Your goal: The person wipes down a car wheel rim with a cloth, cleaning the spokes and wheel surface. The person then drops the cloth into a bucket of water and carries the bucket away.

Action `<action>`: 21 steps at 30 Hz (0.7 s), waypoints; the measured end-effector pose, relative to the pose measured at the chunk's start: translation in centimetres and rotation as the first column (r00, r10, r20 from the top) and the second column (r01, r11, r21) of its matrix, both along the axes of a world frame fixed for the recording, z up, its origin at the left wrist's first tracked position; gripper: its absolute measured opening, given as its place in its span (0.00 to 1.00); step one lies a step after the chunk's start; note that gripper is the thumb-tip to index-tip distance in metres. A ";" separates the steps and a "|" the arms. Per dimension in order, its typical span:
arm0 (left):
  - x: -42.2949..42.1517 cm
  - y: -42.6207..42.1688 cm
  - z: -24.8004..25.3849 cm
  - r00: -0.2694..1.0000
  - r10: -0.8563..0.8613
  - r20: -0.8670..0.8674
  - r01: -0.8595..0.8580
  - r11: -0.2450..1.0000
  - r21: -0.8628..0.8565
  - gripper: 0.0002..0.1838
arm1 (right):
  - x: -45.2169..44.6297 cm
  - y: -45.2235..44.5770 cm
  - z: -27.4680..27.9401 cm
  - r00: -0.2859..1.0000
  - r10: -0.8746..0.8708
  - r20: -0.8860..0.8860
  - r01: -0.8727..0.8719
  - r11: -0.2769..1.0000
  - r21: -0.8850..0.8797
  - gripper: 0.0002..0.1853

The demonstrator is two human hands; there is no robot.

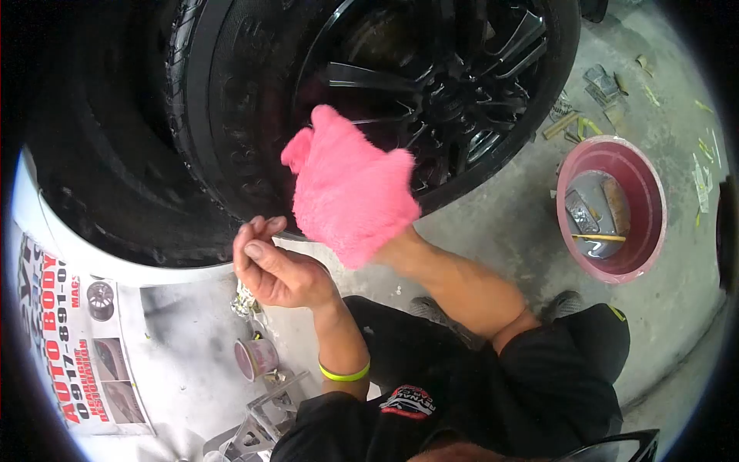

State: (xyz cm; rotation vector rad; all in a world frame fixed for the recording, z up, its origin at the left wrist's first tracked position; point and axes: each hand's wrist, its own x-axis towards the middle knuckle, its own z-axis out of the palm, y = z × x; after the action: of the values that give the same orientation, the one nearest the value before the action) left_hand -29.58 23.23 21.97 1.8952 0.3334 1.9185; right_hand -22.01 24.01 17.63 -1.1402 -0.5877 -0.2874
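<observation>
A fluffy pink cloth (350, 189) covers my right hand, which reaches up in front of the black wheel rim (450, 100). The fingers of that hand are hidden beneath the cloth. Left of the cloth and just below the tyre (231, 123), my left hand (277, 266) is closed, with fingers curled and the thumb near the fingertips. Whether anything small lies between those fingers cannot be made out. A yellow-green band circles my left wrist.
A pink basin (654, 208) with liquid, a brush-like item and blocks stands at the right. Scraps lie on the concrete floor (493, 223). At the lower left are a white car panel (154, 276), a printed banner (100, 346) and a small bucket (258, 358).
</observation>
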 end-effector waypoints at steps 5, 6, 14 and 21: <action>-0.5 -0.5 -0.4 0.988 0.127 -0.087 -0.122 0.991 0.056 0.13 | 2.0 -4.4 3.7 0.696 0.715 0.072 -0.632 0.657 -0.412 0.21; -0.7 -0.8 -0.4 0.978 0.179 -0.104 -0.175 0.983 0.050 0.12 | 3.1 -5.6 7.4 0.704 0.708 0.053 -0.506 0.553 -0.662 0.20; -1.6 -1.6 0.6 0.999 0.018 -0.050 -0.013 0.994 0.108 0.12 | 5.6 -7.0 8.7 0.539 0.595 -0.596 -0.839 0.445 -0.313 0.08; -2.0 -2.2 0.8 0.993 0.002 -0.118 0.011 0.994 0.113 0.12 | 7.6 -5.2 2.1 -0.043 0.992 -0.122 -0.831 0.032 0.555 0.11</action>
State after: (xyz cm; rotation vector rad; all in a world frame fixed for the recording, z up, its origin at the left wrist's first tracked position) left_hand -31.62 21.02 22.74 2.0860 0.2601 1.8625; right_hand -14.38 18.82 19.72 -0.1710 -0.6978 1.1589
